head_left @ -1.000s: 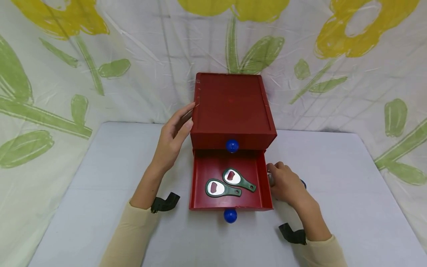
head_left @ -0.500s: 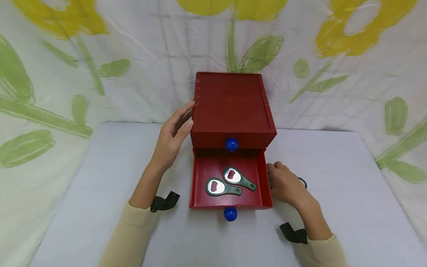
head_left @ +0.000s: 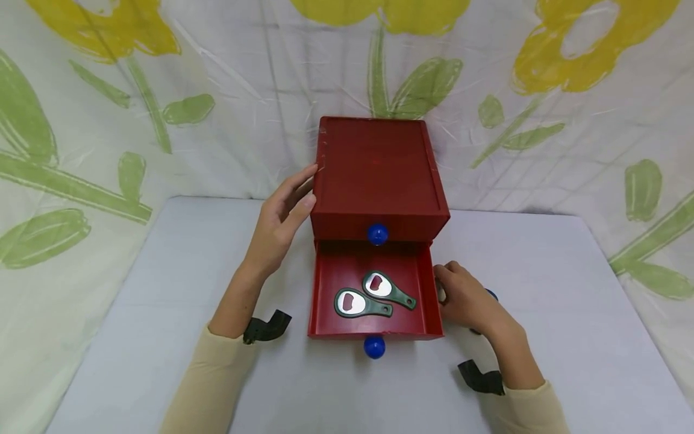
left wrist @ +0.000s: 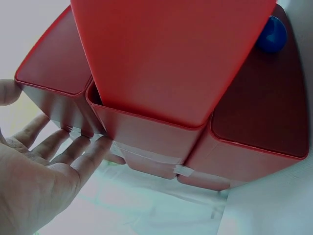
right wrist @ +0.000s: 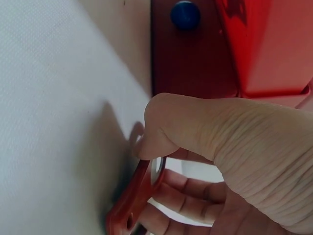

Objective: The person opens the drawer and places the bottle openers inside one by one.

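Two green bottle openers (head_left: 351,303) with metal heads lie in the pulled-out middle drawer (head_left: 329,328) of a red drawer cabinet (head_left: 376,166). My left hand (head_left: 273,232) rests its fingertips against the cabinet's left side; in the left wrist view its fingers are stretched out along the red wall. To the right of the drawer, my right hand (head_left: 463,296) stays low over the table. The right wrist view shows it pinching a red bottle opener (right wrist: 134,200) between thumb and fingers. Something dark blue (head_left: 492,294) peeks out from behind the right hand, mostly hidden.
A white-covered table (head_left: 542,337) carries the cabinet. Blue knobs mark the drawers, with one (head_left: 375,347) on the pulled-out drawer and another (head_left: 378,234) on the top one. A flower-patterned curtain (head_left: 233,120) hangs close behind. Dark straps (head_left: 268,327) sit at both wrists.
The left hand and drawer hold still. My right hand has shifted very slightly, and a small dark piece now shows beneath it near the wrist.
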`<state>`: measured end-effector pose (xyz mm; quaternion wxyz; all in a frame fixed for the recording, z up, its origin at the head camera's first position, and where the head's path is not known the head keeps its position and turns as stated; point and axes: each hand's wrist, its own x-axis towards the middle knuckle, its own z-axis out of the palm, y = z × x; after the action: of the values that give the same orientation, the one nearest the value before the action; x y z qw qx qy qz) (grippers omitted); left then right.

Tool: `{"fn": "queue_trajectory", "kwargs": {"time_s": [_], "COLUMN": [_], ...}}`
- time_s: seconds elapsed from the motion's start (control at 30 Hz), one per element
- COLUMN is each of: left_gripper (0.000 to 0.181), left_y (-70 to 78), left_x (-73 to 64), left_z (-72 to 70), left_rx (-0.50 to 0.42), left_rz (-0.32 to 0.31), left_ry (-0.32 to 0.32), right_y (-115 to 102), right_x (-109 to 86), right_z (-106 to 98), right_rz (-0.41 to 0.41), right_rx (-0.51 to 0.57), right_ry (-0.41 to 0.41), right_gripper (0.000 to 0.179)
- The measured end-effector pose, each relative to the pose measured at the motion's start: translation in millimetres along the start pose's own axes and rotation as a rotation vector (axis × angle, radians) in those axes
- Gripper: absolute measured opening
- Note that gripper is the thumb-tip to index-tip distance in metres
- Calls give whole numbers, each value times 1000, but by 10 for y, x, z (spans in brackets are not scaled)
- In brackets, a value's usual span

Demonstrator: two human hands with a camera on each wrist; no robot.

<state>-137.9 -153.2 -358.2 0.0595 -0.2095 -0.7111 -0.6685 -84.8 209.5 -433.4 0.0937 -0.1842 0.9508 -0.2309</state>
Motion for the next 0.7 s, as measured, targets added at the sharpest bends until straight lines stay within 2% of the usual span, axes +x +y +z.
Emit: {"fn": "queue_trajectory", "kwargs": {"time_s": [0.27,0.47,0.7], "left_gripper": [56,53,52], "left_y": [-13,-27,-34], "left_x": [6,8,4], "left_z": [27,36,36], "left_rx": [-4,-9,-4], "left_rz": [1,35,65], "left_ry": [-1,28,45], "right_y": [25,32,16], "right_x": [-50,-68,-100], "right_z": [-80,-165,-253], "right_rz": [24,52,37], "right_rx": [48,64,58], "right_ry": [-14,4,32], "right_gripper": [54,53,50]}}
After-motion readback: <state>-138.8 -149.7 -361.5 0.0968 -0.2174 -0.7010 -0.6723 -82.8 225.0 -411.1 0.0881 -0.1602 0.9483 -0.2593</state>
